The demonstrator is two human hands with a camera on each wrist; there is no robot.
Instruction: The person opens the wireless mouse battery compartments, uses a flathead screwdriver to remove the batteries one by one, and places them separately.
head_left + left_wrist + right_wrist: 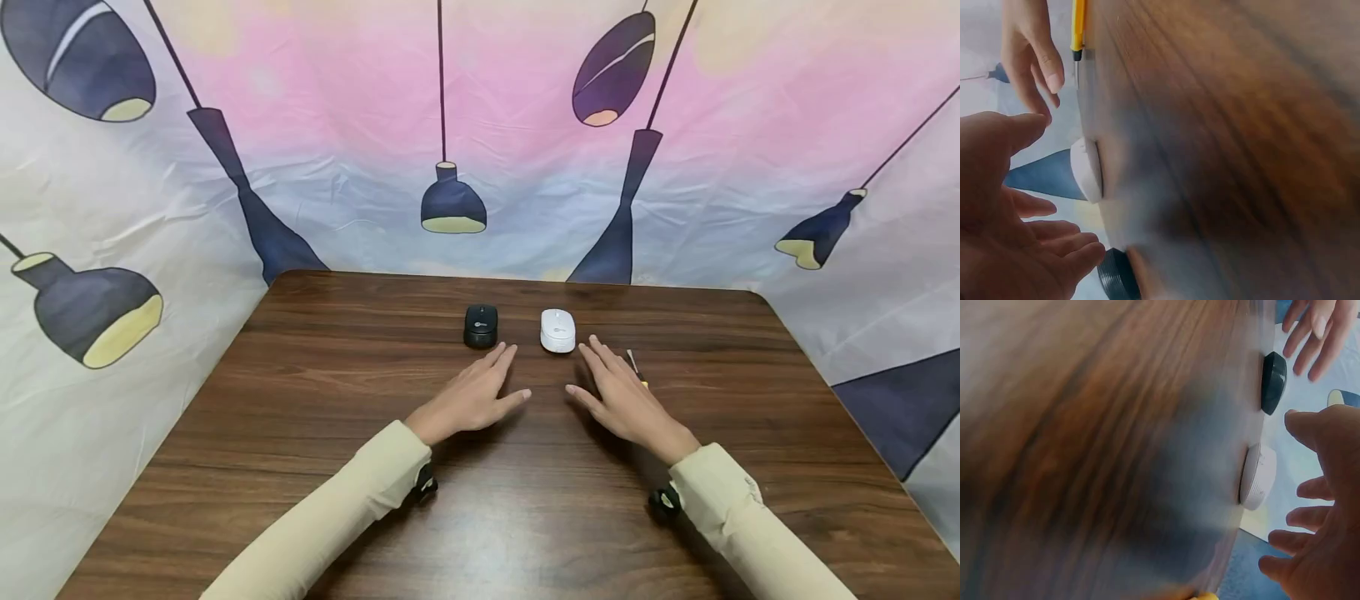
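Note:
A black computer mouse and a white computer mouse lie side by side on the table, a gap between them. My left hand is held just in front of the black mouse, thumb spread and fingers extended, holding nothing. The right hand hovers beside the white mouse, its fingers loosely extended and its palm bare. Partly hidden behind the right hand is a screwdriver; the left wrist view shows its yellow handle and thin metal shaft.
Both mice and the screwdriver lie on a dark wood-grain table with rounded far corners. A fabric backdrop printed with hanging lamps stands behind the table and along its sides. Each wrist carries a small black device.

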